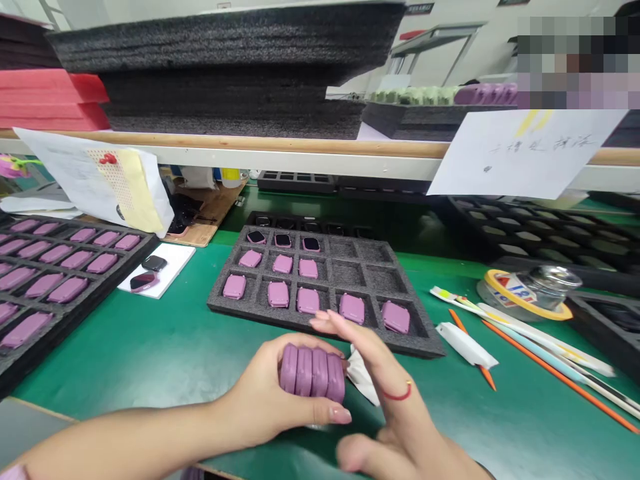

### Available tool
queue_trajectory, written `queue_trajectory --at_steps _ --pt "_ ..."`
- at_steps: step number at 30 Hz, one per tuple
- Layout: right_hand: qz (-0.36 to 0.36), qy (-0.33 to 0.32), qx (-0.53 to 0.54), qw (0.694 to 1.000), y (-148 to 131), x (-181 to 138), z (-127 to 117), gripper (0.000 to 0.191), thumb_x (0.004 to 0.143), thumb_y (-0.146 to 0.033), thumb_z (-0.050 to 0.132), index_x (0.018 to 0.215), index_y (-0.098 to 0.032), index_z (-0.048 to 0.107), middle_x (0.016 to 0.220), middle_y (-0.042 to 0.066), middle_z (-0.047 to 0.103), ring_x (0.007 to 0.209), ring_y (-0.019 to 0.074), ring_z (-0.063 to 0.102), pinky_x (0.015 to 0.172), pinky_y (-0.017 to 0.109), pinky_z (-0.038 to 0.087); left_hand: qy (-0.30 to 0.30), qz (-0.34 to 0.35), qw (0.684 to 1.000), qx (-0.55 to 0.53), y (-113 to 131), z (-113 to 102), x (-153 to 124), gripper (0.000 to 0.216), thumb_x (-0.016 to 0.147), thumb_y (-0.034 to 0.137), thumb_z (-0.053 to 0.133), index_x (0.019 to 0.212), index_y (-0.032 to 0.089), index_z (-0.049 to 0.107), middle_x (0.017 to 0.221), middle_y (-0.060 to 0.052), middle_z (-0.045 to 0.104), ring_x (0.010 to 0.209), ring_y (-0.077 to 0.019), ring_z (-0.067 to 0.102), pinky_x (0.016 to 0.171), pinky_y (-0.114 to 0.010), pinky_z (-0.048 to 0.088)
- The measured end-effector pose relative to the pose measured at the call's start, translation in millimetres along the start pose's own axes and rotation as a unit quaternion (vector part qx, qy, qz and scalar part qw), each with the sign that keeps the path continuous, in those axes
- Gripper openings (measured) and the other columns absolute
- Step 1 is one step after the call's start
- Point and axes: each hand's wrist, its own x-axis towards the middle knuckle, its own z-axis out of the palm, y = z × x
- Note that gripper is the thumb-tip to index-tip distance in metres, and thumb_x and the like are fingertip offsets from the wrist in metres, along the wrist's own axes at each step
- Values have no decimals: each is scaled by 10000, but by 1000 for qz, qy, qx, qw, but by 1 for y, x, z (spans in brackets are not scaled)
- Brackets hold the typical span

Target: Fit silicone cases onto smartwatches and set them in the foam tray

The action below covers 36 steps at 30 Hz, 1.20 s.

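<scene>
My left hand (280, 387) is wrapped around a row of several purple watch cases (313, 375), pressed side by side above the green tabletop. Just to their right, my right hand (385, 393) has its index finger stretched out and its thumb apart; its other fingers are partly hidden. A white cloth (364, 375) shows between the two hands, and I cannot tell whether it touches the right one. Behind them lies a black foam tray (320, 321) with purple cases in its front and middle rows and 3 dark-screened ones at the back left.
Another foam tray (75, 313) of purple cases fills the left side. Two watch pieces lie on a white card (167, 267). At right are orange sticks (565, 377), brushes (530, 327) and a glass jar (520, 293). A shelf edge (280, 150) with stacked black foam (225, 73) crosses above.
</scene>
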Motion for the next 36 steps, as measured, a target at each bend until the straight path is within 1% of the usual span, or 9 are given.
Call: queue_trajectory --at_steps 5,8,12,15,18,21,26,32,36 --pt "33 112 59 991 2 5 -20 247 1013 -416 480 1146 -251 608 1114 89 665 1115 250 638 965 400 539 22 85 988 129 2 -2 -5 420 646 170 887 1031 215 726 1099 -52 760 1081 -243 681 967 -326 499" --pt "15 84 19 996 2 10 -27 189 951 -426 610 925 -239 616 1022 71 670 996 218 664 861 326 564 21 81 990 113 4 -2 -6 407 648 181 897 1019 227 735 1112 -40 757 1095 -230 675 992 -310 480" --pt "-11 -4 -20 1000 -1 13 -28 372 735 -428 852 933 -234 604 1141 87 633 1047 239 666 872 313 583 6 -12 997 -82 3 -2 -2 383 640 272 917 979 213 750 991 -34 754 975 -204 698 939 -311 506" --pt "11 -57 -26 998 -2 13 -26 255 788 -176 808 939 -226 609 1229 90 604 951 176 692 757 232 602 -45 -107 961 -250 1 -4 3 380 697 409 877 962 167 753 855 -59 742 840 -190 715 822 -298 551" --pt "31 -47 1 998 -3 14 -24 200 813 -80 735 889 -227 622 1185 60 640 854 128 700 737 203 597 -71 -139 939 -305 0 -5 6 426 711 426 866 981 115 759 855 -102 746 847 -188 718 776 -257 563" --pt "52 -12 19 998 -6 15 -23 151 808 -117 749 842 -232 658 1125 41 678 941 154 710 850 235 587 -65 -166 930 -322 -2 -7 7 440 708 427 867 969 87 768 874 -111 749 834 -184 722 800 -277 589" --pt "57 60 23 996 -9 16 -18 92 850 -147 710 814 -231 700 1018 37 718 892 141 721 811 214 587 -56 -183 919 -343 -9 -11 7 347 739 384 850 941 111 778 806 -72 750 733 -153 725 667 -225 613" --pt "113 304 97 941 -6 13 -22 148 931 -281 668 789 -240 668 809 -3 736 728 108 724 742 190 608 -169 -158 889 -395 -14 -13 8 351 803 367 791 1076 150 749 1033 -103 764 952 -235 756 548 -153 582" --pt "112 338 116 927 -9 13 -23 37 914 -241 693 946 -254 680 993 5 775 857 137 774 841 216 629 -234 -147 870 -408 -11 -13 7 370 825 344 766 1122 128 728 1026 -132 765 963 -261 755 574 -187 608"
